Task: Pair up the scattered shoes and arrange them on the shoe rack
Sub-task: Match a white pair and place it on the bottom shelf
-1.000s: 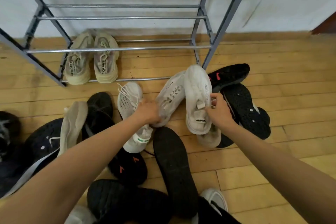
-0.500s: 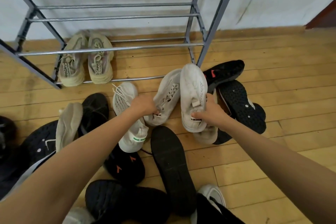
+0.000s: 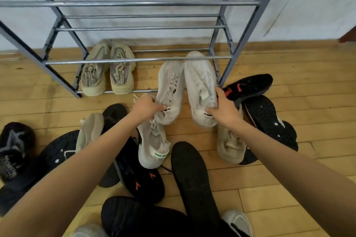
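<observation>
Both arms reach forward toward the shoe rack (image 3: 134, 60). The left hand (image 3: 147, 107) grips the left white shoe (image 3: 170, 90) at its heel, and the right hand (image 3: 224, 110) grips the right white shoe (image 3: 200, 84) likewise. The two shoes are side by side, toes pointing into the rack's bottom tier, right of a beige pair (image 3: 107, 75).

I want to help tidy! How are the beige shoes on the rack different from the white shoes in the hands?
The beige shoes are yellowish; the white shoes are paler. The beige shoes rest untouched on the bottom rails of the rack; the white shoes are gripped, one by the left hand, one by the right hand. Both sit side by side, toes toward the wall.
</observation>
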### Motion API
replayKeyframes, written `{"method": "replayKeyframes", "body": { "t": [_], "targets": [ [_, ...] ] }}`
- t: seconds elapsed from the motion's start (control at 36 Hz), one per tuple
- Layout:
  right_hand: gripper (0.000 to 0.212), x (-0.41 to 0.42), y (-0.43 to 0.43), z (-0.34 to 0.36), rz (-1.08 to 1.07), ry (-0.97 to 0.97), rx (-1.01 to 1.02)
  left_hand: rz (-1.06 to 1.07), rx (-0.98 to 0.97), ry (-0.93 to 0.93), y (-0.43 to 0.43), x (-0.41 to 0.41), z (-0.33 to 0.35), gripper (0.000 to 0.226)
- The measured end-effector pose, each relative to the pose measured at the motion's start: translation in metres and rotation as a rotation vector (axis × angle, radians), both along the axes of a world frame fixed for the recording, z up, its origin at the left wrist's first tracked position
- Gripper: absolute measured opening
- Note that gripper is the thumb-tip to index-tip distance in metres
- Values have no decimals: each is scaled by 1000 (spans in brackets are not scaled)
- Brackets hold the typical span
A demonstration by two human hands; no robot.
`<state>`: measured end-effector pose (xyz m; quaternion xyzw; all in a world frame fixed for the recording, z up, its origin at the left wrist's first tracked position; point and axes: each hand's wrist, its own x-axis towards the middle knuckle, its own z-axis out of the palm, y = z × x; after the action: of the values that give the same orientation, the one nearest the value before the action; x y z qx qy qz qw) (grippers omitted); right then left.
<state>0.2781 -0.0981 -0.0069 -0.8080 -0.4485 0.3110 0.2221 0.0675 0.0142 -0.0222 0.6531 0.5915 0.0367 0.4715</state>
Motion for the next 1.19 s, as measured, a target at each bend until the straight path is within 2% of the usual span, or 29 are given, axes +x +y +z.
{"method": "replayKeyframes", "body": {
  "t": [0.08, 0.17, 0.31, 0.36, 0.47, 0.61, 0.78, 0.89, 1.06, 1.19],
  "targets": [
    [80, 0, 33, -6, -16, -68, -7, 71, -7, -34, 19, 5, 3, 39],
    [80, 3, 65, -11, -7, -127, -19, 77, 78, 24, 37, 11, 7, 34],
    [64, 17, 114, -21, -8, -220, -16, 144, 68, 9, 71, 22, 2, 34],
    [59, 20, 128, -26, -39, -199, -25, 167, 45, -4, 81, 26, -3, 41],
    [38, 28, 149, -35, -65, -200, -51, 204, 14, -27, 96, 38, -15, 41],
    [57, 33, 167, -47, -67, -144, 5, 214, 18, -23, 105, 51, -26, 39],
    [47, 37, 178, -67, -122, -123, 19, 213, -1, -52, 113, 56, -39, 37],
    [33, 35, 173, -66, -115, -160, -44, 212, -27, -64, 115, 56, -40, 38],
    [50, 32, 164, -68, -110, -133, -41, 195, -71, -68, 117, 53, -43, 43],
    [54, 31, 159, -66, -112, -84, -67, 179, -46, -70, 112, 54, -42, 41]
  ]
}}
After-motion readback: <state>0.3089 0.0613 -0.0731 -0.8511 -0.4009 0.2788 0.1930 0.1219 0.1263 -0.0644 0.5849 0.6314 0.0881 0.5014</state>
